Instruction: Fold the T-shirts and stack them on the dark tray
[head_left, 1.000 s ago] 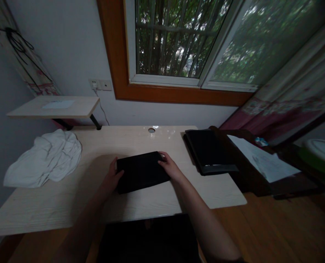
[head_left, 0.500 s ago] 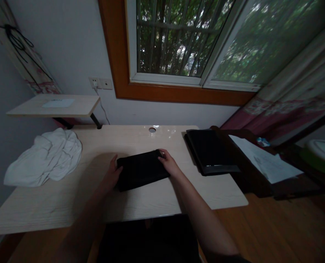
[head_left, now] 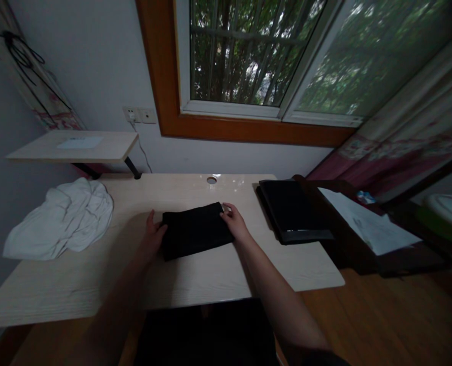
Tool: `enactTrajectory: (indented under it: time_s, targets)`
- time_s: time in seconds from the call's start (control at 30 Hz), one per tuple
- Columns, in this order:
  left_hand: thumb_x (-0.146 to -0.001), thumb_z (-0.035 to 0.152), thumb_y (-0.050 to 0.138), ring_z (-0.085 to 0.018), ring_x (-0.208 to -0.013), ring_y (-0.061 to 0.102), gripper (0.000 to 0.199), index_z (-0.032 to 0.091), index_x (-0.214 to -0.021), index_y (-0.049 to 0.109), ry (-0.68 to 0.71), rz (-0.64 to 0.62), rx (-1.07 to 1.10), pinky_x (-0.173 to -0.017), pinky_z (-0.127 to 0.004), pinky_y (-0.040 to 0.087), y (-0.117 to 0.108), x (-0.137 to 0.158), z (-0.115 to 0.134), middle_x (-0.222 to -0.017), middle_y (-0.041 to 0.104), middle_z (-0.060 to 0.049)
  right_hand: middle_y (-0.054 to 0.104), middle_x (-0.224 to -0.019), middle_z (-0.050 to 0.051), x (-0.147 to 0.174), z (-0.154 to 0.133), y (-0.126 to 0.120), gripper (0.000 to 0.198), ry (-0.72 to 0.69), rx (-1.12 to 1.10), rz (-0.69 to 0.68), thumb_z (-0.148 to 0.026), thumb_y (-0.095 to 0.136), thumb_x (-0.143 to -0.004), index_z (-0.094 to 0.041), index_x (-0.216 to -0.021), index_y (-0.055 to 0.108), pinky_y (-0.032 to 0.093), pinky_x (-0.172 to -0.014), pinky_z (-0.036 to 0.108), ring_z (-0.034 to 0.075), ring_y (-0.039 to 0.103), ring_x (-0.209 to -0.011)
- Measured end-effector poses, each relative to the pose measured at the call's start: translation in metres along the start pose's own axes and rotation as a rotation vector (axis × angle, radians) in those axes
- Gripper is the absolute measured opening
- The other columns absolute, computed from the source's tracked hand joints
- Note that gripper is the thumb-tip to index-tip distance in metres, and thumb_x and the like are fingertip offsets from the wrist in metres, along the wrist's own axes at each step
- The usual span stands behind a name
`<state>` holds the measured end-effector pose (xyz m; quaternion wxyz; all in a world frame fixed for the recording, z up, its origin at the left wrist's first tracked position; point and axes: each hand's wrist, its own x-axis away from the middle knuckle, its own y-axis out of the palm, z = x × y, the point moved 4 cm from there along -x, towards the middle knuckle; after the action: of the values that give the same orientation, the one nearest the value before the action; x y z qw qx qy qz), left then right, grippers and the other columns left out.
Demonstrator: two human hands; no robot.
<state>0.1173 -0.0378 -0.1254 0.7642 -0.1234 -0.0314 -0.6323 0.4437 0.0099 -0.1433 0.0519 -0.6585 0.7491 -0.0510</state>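
A black rectangular bundle (head_left: 195, 231), which looks like folded dark cloth, lies on the pale wooden desk (head_left: 226, 277) in front of me. My left hand (head_left: 152, 239) is at its left edge, thumb against the side and index finger sticking out away from it; the other fingers are hard to see. At the far right corner, my right hand (head_left: 234, 221) pinches the bundle's edge, with the thumb on top and the fingers round the outer side. Fine detail on the black surface is lost in the dim light.
A crumpled white cloth (head_left: 64, 218) is heaped on the left, below a small raised shelf (head_left: 111, 142) with a paper on it. On the right lies a black flat stack (head_left: 290, 208). Beyond it, papers (head_left: 363, 218) rest on dark furniture. A window (head_left: 256, 56) is behind the desk.
The black bundle has shifted slightly away from me. My left hand has loosened, its index finger now farther from the bundle's edge. The right hand remains at the far right corner.
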Motion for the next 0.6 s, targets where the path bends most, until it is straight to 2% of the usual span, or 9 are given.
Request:
enactTrajectory:
  time_s: [0.07, 0.2, 0.27, 0.33, 0.4, 0.47, 0.6]
  targets:
    - [-0.092, 0.037, 0.061, -0.025, -0.124, 0.063, 0.084, 0.027, -0.162, 0.016, 0.116, 0.041, -0.092, -0.107, -0.047, 0.050, -0.004, 0.002, 0.002, -0.143, 0.059, -0.014, 0.072, -0.093, 0.000, 0.003, -0.002, -0.003, 0.050, -0.036, 0.035, 0.017, -0.040, 0.068, -0.082, -0.027, -0.130, 0.059, 0.055, -0.080, 0.035, 0.020, 0.068, -0.085]
    - [-0.092, 0.034, 0.060, -0.033, -0.141, 0.048, 0.062, 0.023, -0.151, 0.044, 0.494, 0.153, -0.447, -0.116, -0.057, 0.043, -0.004, 0.024, 0.033, -0.157, 0.043, -0.017, 0.074, -0.122, 0.007, 0.013, -0.023, -0.006, 0.046, -0.154, 0.098, 0.038, -0.036, 0.061, -0.091, -0.028, -0.136, 0.056, 0.054, -0.100, 0.044, 0.023, 0.071, -0.111]
    - [-0.094, 0.030, 0.056, -0.034, -0.149, 0.038, 0.050, 0.024, -0.145, 0.054, 0.691, 0.140, -0.656, -0.122, -0.059, 0.034, 0.010, 0.040, 0.051, -0.157, 0.045, -0.014, 0.071, -0.131, 0.009, 0.018, -0.039, -0.005, 0.044, -0.245, 0.167, 0.077, -0.034, 0.057, -0.096, -0.027, -0.139, 0.054, 0.052, -0.107, 0.046, 0.024, 0.068, -0.119]
    - [-0.097, 0.025, 0.050, -0.033, -0.154, 0.032, 0.046, 0.024, -0.143, 0.057, 0.823, 0.048, -0.824, -0.125, -0.058, 0.030, 0.033, 0.052, 0.063, -0.157, 0.048, -0.011, 0.068, -0.136, 0.010, 0.024, -0.055, 0.001, 0.042, -0.344, 0.261, 0.109, -0.029, 0.051, -0.099, -0.025, -0.141, 0.055, 0.049, -0.112, 0.047, 0.024, 0.065, -0.126]
    - [-0.099, 0.023, 0.045, -0.033, -0.154, 0.031, 0.045, 0.022, -0.142, 0.059, 0.882, -0.042, -0.958, -0.125, -0.059, 0.028, 0.058, 0.058, 0.066, -0.157, 0.050, -0.010, 0.067, -0.138, 0.011, 0.030, -0.068, 0.012, 0.041, -0.439, 0.372, 0.086, -0.024, 0.045, -0.101, -0.023, -0.139, 0.060, 0.046, -0.116, 0.048, 0.024, 0.062, -0.131]
    - [-0.101, 0.025, 0.041, -0.034, -0.153, 0.034, 0.045, 0.020, -0.142, 0.060, 0.884, -0.086, -1.061, -0.125, -0.062, 0.026, 0.078, 0.057, 0.062, -0.157, 0.051, -0.011, 0.066, -0.140, 0.011, 0.036, -0.073, 0.029, 0.041, -0.524, 0.491, -0.014, -0.019, 0.042, -0.101, -0.021, -0.136, 0.065, 0.043, -0.119, 0.047, 0.024, 0.058, -0.135]
    - [-0.103, 0.029, 0.040, -0.034, -0.151, 0.038, 0.047, 0.020, -0.146, 0.057, 0.820, -0.066, -1.160, -0.123, -0.062, 0.028, 0.095, 0.045, 0.041, -0.158, 0.049, -0.012, 0.059, -0.149, 0.012, 0.046, -0.062, 0.060, 0.042, -0.605, 0.750, -0.275, -0.018, 0.045, -0.102, -0.018, -0.139, 0.064, 0.036, -0.124, 0.049, 0.025, 0.046, -0.147]
